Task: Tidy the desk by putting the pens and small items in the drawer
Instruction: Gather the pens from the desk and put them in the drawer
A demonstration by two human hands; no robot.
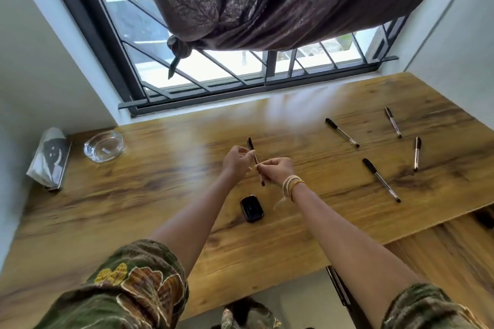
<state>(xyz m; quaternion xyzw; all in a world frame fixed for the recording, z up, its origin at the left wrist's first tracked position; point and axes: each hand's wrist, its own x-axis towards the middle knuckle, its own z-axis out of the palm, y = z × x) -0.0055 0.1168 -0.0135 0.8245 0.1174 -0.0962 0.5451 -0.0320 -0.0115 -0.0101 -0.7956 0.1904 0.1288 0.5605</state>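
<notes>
Head view: near to far, places given from the black case (251, 208).
Drawer (454, 248): right of the case, pulled open, likely awaiting pens.
Held pen (256, 161): just beyond the case, lifted off the worktop (133, 195).
Left hand (236, 161): fingers pinch its upper part.
Right hand (276, 171): fingers grip its lower part, probably to cap or steady it.
Loose pens (381, 180): far right, four lying apart.
</notes>
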